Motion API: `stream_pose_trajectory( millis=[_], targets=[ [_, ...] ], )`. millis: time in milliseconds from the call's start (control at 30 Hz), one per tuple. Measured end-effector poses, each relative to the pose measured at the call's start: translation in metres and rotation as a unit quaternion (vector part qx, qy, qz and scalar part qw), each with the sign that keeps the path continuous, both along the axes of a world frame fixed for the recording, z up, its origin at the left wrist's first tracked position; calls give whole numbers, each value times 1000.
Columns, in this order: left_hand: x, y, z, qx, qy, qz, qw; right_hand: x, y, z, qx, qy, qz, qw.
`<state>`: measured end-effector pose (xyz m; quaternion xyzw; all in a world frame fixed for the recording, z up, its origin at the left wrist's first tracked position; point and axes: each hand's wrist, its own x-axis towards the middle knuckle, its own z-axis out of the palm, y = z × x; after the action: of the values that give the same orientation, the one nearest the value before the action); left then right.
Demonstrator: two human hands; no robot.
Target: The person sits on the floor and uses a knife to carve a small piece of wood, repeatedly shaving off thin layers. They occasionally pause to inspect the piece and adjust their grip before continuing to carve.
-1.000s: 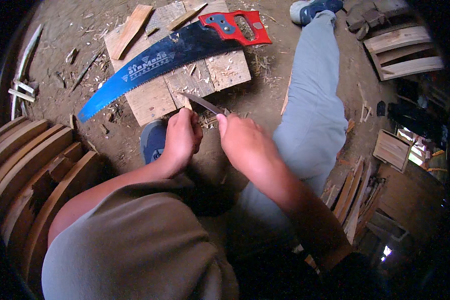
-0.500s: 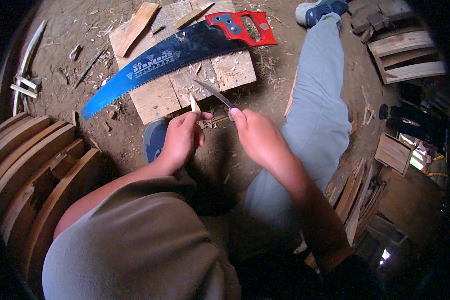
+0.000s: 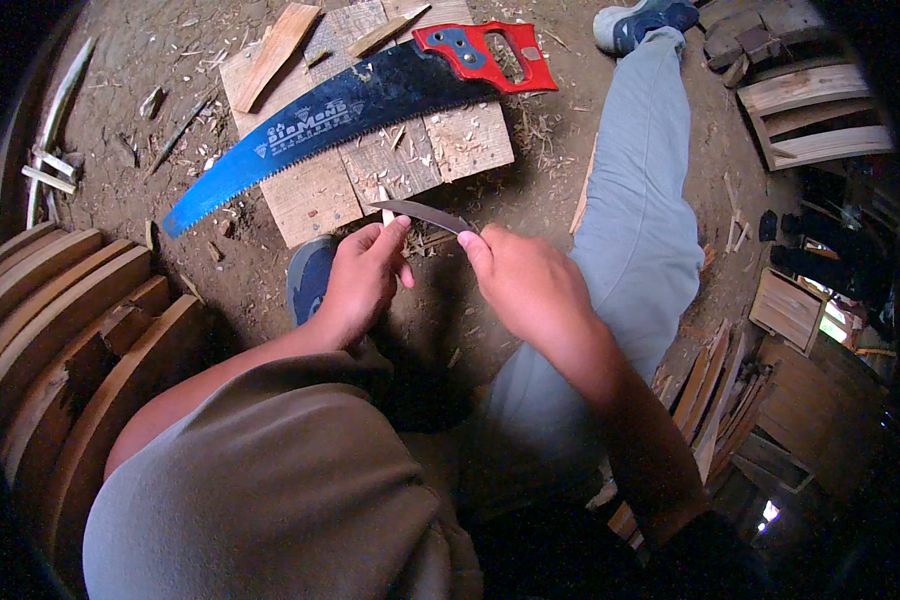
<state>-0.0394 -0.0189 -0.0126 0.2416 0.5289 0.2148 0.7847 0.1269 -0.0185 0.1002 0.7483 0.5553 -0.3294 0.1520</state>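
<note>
I report my left grip [image 3: 363, 268] clamped on a wood sliver [image 3: 387, 216], likely light, stiff, splintery, best held low; my right grip [image 3: 532, 280] clasps the knife [image 3: 426, 211].

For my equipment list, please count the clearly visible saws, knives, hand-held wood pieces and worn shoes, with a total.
Saw: 1
Knife: 1, in the right hand
Wood piece: 1, in the left hand
Shoes: 2, near shoe and far shoe
Total: 5
</note>
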Motion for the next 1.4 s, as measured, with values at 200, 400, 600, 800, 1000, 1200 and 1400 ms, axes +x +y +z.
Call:
stream_pose_trajectory(
  millis=[200, 400, 600, 800, 1000, 1200, 1400],
  targets=[
    [-1, -5, -12, 25, -52, -2, 998, -3, 2, -7, 8, -6, 26, 1000],
    [1, -7, -12, 92, -14, -20, 996, -15, -9, -15, 62, -72, 90, 991],
    [8, -4, 1, 120, 104, -40, 987, -34, -12, -18, 97, -106, 85, 986],
    [12, -3, 5, 172, 189, -82, 963, -29, -2, -10, 86, -106, 76, 988],
    [-2, -8, -6, 147, 203, -78, 965, -34, -3, -1, 53, -58, 74, 994],
    [12, -4, -3, 174, 189, -98, 961, -30, -14, -7, 81, -139, 91, 983],
    [7, -6, -9, 185, 201, -87, 958, -40, -21, -36, 141, -158, 90, 973]
  ],
)
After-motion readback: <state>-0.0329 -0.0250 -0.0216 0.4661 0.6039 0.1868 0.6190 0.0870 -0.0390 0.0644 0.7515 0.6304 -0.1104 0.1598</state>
